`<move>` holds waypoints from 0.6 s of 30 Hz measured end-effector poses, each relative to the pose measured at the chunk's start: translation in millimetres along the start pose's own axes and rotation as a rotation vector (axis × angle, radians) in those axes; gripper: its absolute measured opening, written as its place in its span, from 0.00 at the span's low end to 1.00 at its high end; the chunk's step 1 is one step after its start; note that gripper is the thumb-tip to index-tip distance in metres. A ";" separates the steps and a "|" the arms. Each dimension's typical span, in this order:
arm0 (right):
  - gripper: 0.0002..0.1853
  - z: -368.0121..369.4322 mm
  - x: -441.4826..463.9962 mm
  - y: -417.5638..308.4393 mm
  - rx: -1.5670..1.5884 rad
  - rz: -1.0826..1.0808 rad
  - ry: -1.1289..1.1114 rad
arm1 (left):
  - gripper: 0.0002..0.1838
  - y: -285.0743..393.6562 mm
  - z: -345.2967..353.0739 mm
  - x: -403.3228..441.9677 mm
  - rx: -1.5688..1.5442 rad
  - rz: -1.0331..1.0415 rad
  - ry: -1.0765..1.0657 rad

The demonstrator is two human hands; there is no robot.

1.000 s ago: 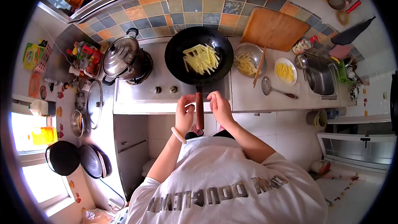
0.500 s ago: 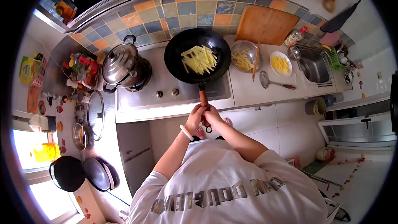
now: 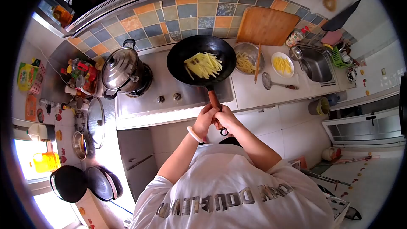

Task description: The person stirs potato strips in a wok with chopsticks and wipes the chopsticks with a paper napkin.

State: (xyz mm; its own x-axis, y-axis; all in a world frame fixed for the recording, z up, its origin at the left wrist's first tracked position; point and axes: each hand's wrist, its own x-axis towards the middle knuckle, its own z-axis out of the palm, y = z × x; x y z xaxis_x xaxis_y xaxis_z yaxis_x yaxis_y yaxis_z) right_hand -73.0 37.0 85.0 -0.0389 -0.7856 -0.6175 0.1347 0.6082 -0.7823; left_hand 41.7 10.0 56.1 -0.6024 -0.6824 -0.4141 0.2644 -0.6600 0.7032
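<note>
A black wok (image 3: 180, 65) with pale yellow strips (image 3: 202, 65) in it sits over the right side of the stove. Its brown handle (image 3: 213, 97) points toward me. My left hand (image 3: 205, 118) and my right hand (image 3: 225, 116) are both wrapped round this handle, touching each other, with the fingers closed. A black ring at the handle's end shows just below them. My left wrist wears a white band (image 3: 195, 134).
A lidded steel pot (image 3: 121, 68) stands on the left burner. Right of the wok are a glass bowl (image 3: 249, 57) with strips, chopsticks (image 3: 257, 63), a slotted spoon (image 3: 277, 83), a white plate (image 3: 282, 64), a cutting board (image 3: 267, 25) and a sink (image 3: 317, 65).
Both hands came down from beside the handle and closed round it. The wok's handle has swung and now slants to the right, and the strips have shifted slightly in the wok.
</note>
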 end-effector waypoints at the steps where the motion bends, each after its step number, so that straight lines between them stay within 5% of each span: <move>1: 0.05 -2.0 -1.6 0.1 -0.010 0.001 -0.008 | 0.14 1.6 3.4 -2.0 -0.002 0.002 0.007; 13: 0.11 -4.3 -25.1 1.0 0.053 -0.016 -0.071 | 0.19 7.1 6.6 -13.6 0.170 0.009 -0.022; 18: 0.13 -4.5 -46.6 7.2 0.104 -0.086 -0.073 | 0.20 -14.8 15.8 -27.8 0.302 0.267 0.030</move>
State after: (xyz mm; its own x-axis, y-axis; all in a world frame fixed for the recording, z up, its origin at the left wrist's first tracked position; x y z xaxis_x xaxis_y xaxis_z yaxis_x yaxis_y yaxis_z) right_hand -74.7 78.5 107.9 0.0171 -0.8426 -0.5382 0.2359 0.5265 -0.8168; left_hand 42.6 43.7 66.3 -0.5187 -0.8293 -0.2077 0.1725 -0.3394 0.9247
